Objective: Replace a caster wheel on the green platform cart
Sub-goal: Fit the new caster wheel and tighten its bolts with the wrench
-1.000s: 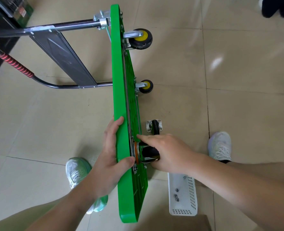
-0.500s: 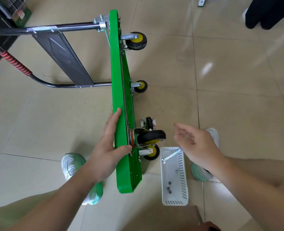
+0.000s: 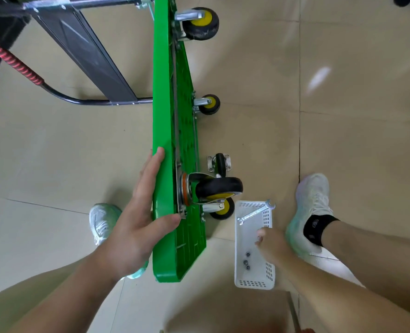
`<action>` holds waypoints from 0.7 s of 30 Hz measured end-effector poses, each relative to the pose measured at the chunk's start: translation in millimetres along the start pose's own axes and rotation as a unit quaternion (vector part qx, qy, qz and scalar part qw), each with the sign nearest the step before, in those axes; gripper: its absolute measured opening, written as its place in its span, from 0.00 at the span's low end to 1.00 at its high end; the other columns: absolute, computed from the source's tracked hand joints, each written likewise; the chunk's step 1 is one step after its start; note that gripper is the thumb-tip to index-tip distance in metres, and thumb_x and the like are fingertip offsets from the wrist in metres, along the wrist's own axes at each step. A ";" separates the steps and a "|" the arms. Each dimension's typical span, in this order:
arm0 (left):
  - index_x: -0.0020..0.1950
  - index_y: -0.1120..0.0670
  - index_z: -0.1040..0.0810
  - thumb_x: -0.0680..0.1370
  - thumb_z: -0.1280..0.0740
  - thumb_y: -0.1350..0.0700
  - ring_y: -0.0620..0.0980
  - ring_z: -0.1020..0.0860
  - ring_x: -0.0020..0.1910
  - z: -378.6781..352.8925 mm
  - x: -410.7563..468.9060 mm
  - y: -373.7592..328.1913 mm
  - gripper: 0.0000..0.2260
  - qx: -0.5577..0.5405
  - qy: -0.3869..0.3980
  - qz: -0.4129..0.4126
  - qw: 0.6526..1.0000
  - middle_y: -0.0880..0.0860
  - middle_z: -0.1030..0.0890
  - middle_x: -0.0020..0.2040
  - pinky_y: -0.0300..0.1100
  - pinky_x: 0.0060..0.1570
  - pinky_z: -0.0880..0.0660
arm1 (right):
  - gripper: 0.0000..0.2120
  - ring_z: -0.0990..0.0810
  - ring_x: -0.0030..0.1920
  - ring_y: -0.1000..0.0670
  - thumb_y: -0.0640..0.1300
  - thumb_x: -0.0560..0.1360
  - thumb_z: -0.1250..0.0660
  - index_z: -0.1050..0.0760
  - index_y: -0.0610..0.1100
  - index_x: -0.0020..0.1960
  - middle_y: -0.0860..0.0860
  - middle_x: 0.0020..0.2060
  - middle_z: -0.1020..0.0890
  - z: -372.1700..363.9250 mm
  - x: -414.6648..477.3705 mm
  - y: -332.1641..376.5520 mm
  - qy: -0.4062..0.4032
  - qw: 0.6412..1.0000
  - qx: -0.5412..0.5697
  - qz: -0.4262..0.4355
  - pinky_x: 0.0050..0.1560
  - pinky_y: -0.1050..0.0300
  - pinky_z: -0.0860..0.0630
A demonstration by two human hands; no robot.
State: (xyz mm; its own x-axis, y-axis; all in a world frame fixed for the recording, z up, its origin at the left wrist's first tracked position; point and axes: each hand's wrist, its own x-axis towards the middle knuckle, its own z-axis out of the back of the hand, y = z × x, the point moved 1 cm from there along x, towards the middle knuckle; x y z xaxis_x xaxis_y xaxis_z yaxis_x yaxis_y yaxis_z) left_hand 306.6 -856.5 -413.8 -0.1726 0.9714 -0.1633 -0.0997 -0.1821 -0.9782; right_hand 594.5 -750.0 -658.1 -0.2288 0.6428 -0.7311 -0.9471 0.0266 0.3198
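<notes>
Right now we have the cart (image 3: 165, 92) standing on its long edge on the floor, wheels pointing to our right. Our left hand (image 3: 136, 227) steadies it near the close corner, with the fingers laid straight along the top face and the thumb hooked over the edge, pressing by the mounting plate. A caster (image 3: 218, 188) sits with its plate against the underside at that corner. We judge it only seated, not fastened, since a loose caster (image 3: 220, 163) lies on the floor just beyond it and the nuts (image 3: 246, 260) are in the white basket (image 3: 254, 282) beside the cart. A wrench (image 3: 255, 213) lies across the basket's far end. Our right hand (image 3: 271, 243) is down over the basket, near the nuts. Its fingers are blurred and point away from us, so we cannot tell whether they are spread or already hold something. The step in hand looks like fetching fasteners. Next we need to pick out a nut and start it by hand, keeping the thumb on the plate so it does not slip.
</notes>
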 end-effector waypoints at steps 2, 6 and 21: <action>0.82 0.35 0.47 0.72 0.30 0.52 0.59 0.43 0.82 1.6 -0.7 1.8 0.43 -0.004 0.007 0.003 1.000 0.47 0.43 0.84 0.70 0.76 0.44 | 0.15 0.22 0.62 0.43 0.41 0.79 0.34 0.25 0.42 0.65 0.45 0.58 0.21 -16.0 17.8 -2.2 -0.003 1.000 -0.012 -0.019 0.55 0.59 0.28; 0.83 0.38 0.48 0.74 0.29 0.52 0.62 0.42 0.81 5.3 -1.2 2.7 0.43 0.011 0.013 0.000 1.000 0.49 0.43 0.84 0.70 0.75 0.44 | 0.16 0.27 0.69 0.48 0.36 0.84 0.46 0.31 0.37 0.70 0.46 0.68 0.25 -50.7 45.8 -11.0 -0.008 0.997 -0.002 -0.072 0.55 0.70 0.32; 0.83 0.39 0.45 0.73 0.30 0.56 0.58 0.41 0.82 4.1 2.1 1.8 0.42 0.028 0.000 -0.011 1.000 0.47 0.43 0.84 0.67 0.76 0.41 | 0.07 0.21 0.44 0.45 0.40 0.78 0.33 0.18 0.41 0.52 0.45 0.46 0.15 -62.0 51.0 6.6 -0.169 0.965 0.172 -0.103 0.45 0.57 0.30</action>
State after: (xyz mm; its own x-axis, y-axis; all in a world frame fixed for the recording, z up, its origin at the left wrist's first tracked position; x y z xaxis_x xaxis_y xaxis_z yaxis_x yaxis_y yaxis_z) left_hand 302.1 -855.4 -415.5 -0.1695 0.9754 -0.1412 -0.1576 -0.1683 -0.9731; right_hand 562.7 -764.5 -730.7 0.0986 0.8081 -0.5808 -0.8208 0.3960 0.4116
